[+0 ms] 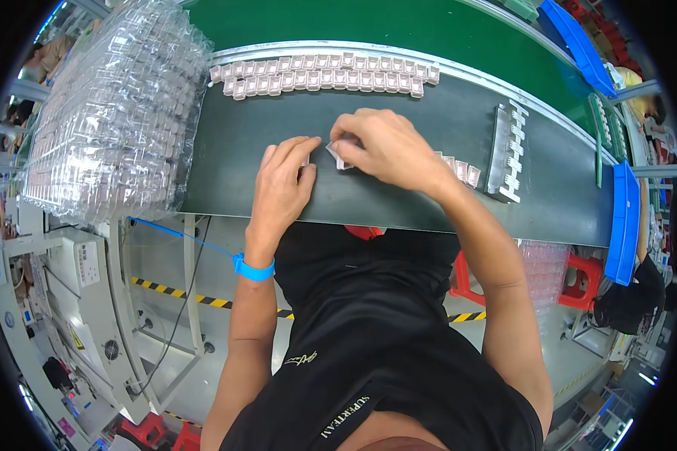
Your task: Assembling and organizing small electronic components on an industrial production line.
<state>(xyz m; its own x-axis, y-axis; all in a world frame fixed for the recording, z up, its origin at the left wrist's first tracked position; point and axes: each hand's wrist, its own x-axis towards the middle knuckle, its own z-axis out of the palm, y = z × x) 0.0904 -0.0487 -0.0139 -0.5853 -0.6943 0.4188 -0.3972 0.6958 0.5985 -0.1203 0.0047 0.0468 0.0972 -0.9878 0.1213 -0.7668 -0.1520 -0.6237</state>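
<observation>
Both hands rest on a dark green conveyor belt point(399, 195). My right hand point(387, 146) covers and pinches a small clear plastic piece point(337, 156) at its fingertips. My left hand point(282, 180) lies flat beside it, fingers stretched toward the same piece; a blue strap point(253, 268) circles that wrist. Just right of my right wrist, a short row of small clear parts point(462, 170) lies on the belt. Whether the left fingers touch the piece is hidden.
Two long rows of small clear parts point(323, 75) lie along the belt's far edge. A white comb-like fixture point(508, 150) stands at the right. A tall stack of clear plastic trays point(113, 113) sits at the left. Blue bins point(624, 222) line the right side. Red stools point(579, 282) stand below.
</observation>
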